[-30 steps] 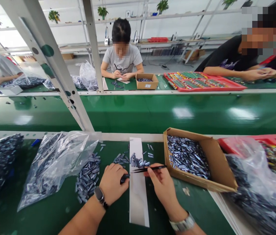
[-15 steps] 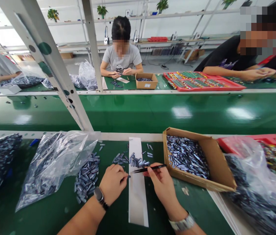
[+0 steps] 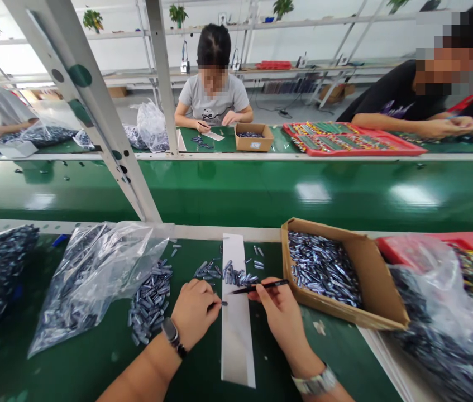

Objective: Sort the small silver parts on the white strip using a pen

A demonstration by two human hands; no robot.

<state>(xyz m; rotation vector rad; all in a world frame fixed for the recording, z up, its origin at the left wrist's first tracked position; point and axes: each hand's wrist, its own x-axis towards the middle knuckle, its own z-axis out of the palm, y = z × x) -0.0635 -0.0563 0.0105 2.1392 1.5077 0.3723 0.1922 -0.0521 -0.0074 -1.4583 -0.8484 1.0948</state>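
My left hand (image 3: pixel 196 312) pinches a small dark part (image 3: pixel 224 303) between thumb and fingertips at the left edge of a white paper strip (image 3: pixel 238 346). My right hand (image 3: pixel 280 315) holds black tweezers (image 3: pixel 278 284), their tips pointing left over the strip. The tweezer tips are apart from the pinched part. Just beyond lies a cluster of small shiny blue-grey parts (image 3: pixel 236 274) on the strip, with more loose ones (image 3: pixel 208 270) to its left. A larger pile of such parts (image 3: pixel 149 304) lies left of my left hand.
A cardboard box (image 3: pixel 381 290) full of parts stands right of my right hand. Clear plastic bags (image 3: pixel 106 262) of parts lie at left, another bag (image 3: pixel 433 312) at right by a red tray (image 3: pixel 391 243). A slanted metal post (image 3: pixel 106 128) rises at left. Co-workers sit across the green belt (image 3: pixel 228 192).
The view has shifted slightly. My hands keep nearly the same pose over the strip. Across the belt, the co-worker's hands have moved apart, one lowered toward a white strip.
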